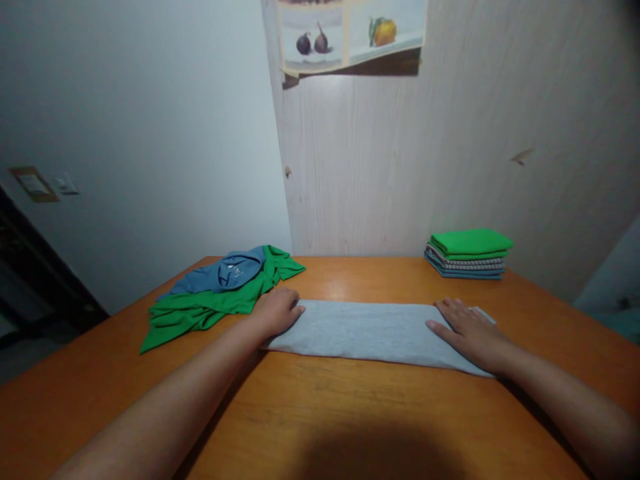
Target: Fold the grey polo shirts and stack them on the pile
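A light grey garment (370, 330), folded into a long strip, lies across the middle of the wooden table (350, 413). My left hand (277, 310) rests on its left end with the fingers curled over the cloth edge. My right hand (467, 333) lies flat on its right end, fingers stretched out and pointing left. Neither hand lifts the cloth.
A loose heap of a green garment (210, 310) and a blue garment (225, 273) lies at the back left of the table. A neat stack of folded clothes (467, 253) with a green one on top sits at the back right, against the wall.
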The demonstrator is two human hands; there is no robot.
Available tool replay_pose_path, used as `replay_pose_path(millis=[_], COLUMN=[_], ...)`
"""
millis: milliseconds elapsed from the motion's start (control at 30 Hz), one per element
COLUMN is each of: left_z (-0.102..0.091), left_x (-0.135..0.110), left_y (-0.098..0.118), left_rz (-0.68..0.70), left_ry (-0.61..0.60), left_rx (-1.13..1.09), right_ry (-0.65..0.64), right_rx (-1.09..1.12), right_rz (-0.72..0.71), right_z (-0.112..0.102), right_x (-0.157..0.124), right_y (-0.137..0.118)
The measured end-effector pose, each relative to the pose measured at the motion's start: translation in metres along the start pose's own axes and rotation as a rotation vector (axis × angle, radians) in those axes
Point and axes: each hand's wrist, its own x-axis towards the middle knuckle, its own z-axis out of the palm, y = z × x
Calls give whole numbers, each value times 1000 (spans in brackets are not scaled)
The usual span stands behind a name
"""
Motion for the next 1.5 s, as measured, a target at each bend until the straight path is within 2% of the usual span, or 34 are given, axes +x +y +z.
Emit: replay_pose_path(millis=[100,233,333,433,600,667,767,867,933,1000,1067,1167,1300,1433,1500], left_z=[3,0,-6,-8,-3,-5,-11,-8,3,16,28,35,28,19,17], left_x=[-3,-8,-8,-6,-1,0,1,0,-3,-4,-5,-2,4,10,14], left_y=[-9,1,9,7,-3,4,33,72,90,97,96,88,84,81,74], left_rz=[-9,12,6,-5,12,33,134,248,309,323,301,285,260,157,147], left_ry=[25,63,139,220,178,220,291,249,124,-12,-84,-115,-165,-110,-77], left_rx=[40,83,107,160,246,256,154,-51,-120,-134,-132,-151,-199,-218,-225], right_ry=[9,4,-6,-4,-18,-20,-12,-6,-12,-18,-17,-17,-29,-7,16], right_rx=[9,6,6,5,-13,-15,-5,1,2,5,10,12,16,38,68], right_rz=[-6,10,10,3,2,4,11,10,6,1,-1,1,-7,-20,-20], right_z=[-1,-3,-4,-5,-8,-9,-10,-11,-12,-14,-15,-17,-19,-22,-25], right_x=[0,-1,-1,-1,-2,-3,-4,-4,-5,-6,-6,-7,-7,-8,-9], right_y=[-2,-4,-5,-5,-7,-8,-10,-11,-11,-11,-12,-12,-14,-17,-18])
